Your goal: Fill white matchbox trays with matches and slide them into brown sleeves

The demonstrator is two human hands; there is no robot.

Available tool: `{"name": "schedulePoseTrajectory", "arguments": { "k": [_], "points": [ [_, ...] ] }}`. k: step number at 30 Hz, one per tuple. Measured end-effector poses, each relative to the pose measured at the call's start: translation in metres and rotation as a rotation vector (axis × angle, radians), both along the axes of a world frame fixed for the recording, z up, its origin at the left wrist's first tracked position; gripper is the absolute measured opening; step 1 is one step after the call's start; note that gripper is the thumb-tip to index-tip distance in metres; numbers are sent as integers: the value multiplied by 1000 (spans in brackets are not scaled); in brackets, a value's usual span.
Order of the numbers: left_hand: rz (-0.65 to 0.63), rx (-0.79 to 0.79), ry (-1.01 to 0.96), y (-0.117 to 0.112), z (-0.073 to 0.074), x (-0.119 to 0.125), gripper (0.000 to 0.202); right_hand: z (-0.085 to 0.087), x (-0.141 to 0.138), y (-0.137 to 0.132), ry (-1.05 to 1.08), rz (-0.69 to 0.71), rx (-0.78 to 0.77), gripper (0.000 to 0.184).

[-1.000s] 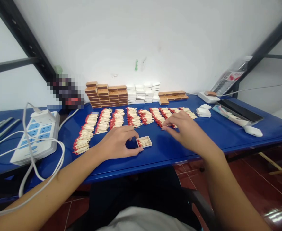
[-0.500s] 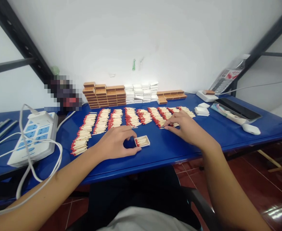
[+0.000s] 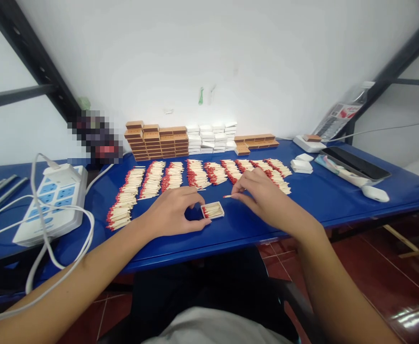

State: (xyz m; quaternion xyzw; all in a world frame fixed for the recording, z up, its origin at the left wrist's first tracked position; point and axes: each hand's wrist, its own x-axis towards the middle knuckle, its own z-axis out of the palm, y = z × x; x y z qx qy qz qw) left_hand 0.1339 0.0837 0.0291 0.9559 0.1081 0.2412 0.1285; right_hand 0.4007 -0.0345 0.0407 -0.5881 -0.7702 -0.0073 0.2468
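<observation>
- Your right hand [image 3: 261, 193] pinches a single match [image 3: 228, 196] between thumb and forefinger at the plain end, red head pointing left. It is just above or on the surface [image 3: 181, 246] – I cannot tell which – near the right end of the open tray.
- Your left hand [image 3: 173, 210] is curved around the tray's left end, thumb at the near corner and forefinger on the far side. The fingers stand apart with the tray between them; whether they press on it, I cannot tell.
- The open tray [image 3: 217, 217] sits on the surface between your hands, matches [image 3: 212, 210] lying along it, heads to the left.
- Expect the match to be very light, stiff and easily snapped; hold the bare wood, pinch softly and keep skin off the head.
- The tray looks like thin card: light, prone to slide, and likely to buckle if squeezed hard. Take it by its corners.
- Beyond your hands lie rows of loose matches [image 3: 172, 177], with brown boxes [image 3: 157, 144] and white trays [image 3: 206, 138] stacked behind.
</observation>
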Motion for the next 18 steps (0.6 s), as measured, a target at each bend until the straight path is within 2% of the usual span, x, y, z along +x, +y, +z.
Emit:
{"name": "schedulePoseTrajectory", "arguments": {
  "k": [3, 6, 10, 14, 18],
  "points": [
    [-1, -4, 2, -1, 1, 0, 22, 4, -27, -3, -49, 48, 24, 14],
    [-12, 8, -6, -1, 0, 1, 22, 0, -48, 1, -115, 75, 56, 17],
    [-11, 36, -21, 0, -1, 1, 21, -3, -57, 5, -100, 124, 76, 21],
    [-1, 4, -11, -1, 0, 0, 21, 4, -36, 0, 27, 116, 68, 17],
    [-7, -1, -12, 0, -1, 0, 23, 5, 11, -2, 6, -64, 83, 19]
  ]
}}
